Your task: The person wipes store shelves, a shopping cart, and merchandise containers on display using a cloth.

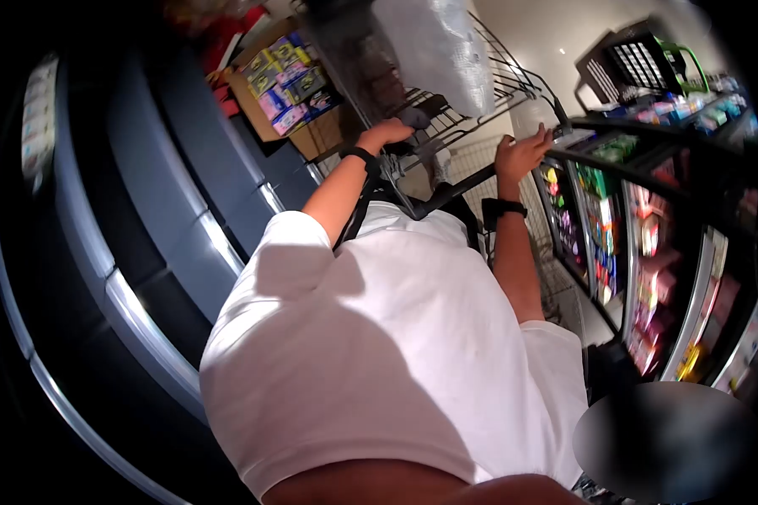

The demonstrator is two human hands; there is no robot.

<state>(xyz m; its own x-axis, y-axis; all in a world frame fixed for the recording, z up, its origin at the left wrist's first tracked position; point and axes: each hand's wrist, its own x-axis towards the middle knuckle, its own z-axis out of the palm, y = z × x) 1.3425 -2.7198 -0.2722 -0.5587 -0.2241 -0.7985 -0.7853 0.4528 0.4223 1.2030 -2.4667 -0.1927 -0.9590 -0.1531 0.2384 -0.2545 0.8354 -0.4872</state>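
Observation:
My left hand (387,133) reaches forward beside a wire shopping cart (467,126). Its fingers curl at a dark grey rounded thing (414,118), which I cannot identify. My right hand (524,156) is beside the far end of the cart's black handle bar (459,192), fingers stretched and apart, holding nothing visible. Whether its palm touches the bar is unclear. Inside the cart's upper basket lies a large whitish, translucent plastic-wrapped bundle (446,55). Black bands circle both wrists.
Dark grey shelves (156,168) line the left side. An open cardboard box (299,135) of colourful small packs stands ahead on the left. Stocked shelves (640,244) run along the right, with a black basket (644,63) with a green handle above them. Pale floor (556,42) shows ahead.

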